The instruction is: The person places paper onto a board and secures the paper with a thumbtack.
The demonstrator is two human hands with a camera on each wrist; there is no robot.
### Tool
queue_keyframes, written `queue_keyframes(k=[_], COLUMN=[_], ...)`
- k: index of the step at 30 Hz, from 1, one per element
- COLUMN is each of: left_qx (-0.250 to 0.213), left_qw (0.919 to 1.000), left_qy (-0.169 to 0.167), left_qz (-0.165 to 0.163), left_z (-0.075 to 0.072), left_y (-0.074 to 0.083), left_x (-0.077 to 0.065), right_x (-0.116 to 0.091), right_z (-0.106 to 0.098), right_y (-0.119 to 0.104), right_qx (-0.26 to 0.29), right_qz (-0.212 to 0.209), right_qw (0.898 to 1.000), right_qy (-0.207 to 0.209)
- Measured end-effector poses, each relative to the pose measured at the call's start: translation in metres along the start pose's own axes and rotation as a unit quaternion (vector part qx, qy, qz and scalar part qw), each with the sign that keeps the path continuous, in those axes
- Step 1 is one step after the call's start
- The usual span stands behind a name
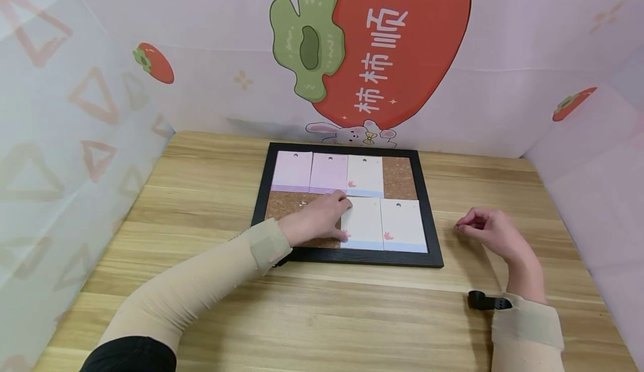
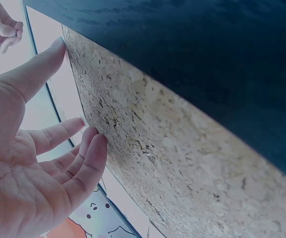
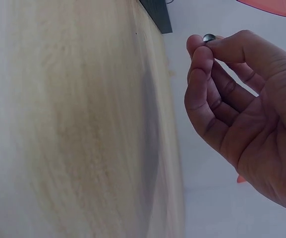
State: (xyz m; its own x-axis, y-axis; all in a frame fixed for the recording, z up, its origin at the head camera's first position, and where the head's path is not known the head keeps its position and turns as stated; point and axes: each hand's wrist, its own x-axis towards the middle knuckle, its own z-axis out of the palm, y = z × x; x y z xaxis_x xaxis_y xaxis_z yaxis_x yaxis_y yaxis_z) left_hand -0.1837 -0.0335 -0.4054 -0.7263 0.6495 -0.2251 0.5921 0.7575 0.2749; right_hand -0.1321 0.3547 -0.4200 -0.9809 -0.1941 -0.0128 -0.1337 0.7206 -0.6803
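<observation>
A black-framed cork board lies on the table with purple and white note cards. My left hand rests on the board, thumb and fingers spread along the left edge of a white card in the lower row. Its fingertips touch the card in the left wrist view. To the right of the board, my right hand is raised and pinches a small, shiny, round-headed thumbtack between thumb and fingertips. Another white card, with a tack at its top, adjoins on the right.
Two purple cards and a white card are tacked along the upper row. Bare cork shows at lower left. Wooden tabletop surrounds the board, and a printed backdrop stands behind it.
</observation>
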Motion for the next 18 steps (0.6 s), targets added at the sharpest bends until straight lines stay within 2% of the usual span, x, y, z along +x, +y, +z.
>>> queue_keyframes(k=[10, 18], left_qx=[-0.003, -0.005], left_qw=[1.0000, 1.0000], left_qy=[0.003, 0.005], left_qz=[0.000, 0.000], left_z=[0.002, 0.002], left_y=[0.000, 0.000], left_x=[0.001, 0.000], right_x=[0.003, 0.004], right_z=[0.005, 0.005], right_y=[0.007, 0.011], right_qx=[-0.013, 0.004], right_qz=[0.004, 0.012], right_qw=[1.000, 1.000], right_qy=[0.001, -0.013])
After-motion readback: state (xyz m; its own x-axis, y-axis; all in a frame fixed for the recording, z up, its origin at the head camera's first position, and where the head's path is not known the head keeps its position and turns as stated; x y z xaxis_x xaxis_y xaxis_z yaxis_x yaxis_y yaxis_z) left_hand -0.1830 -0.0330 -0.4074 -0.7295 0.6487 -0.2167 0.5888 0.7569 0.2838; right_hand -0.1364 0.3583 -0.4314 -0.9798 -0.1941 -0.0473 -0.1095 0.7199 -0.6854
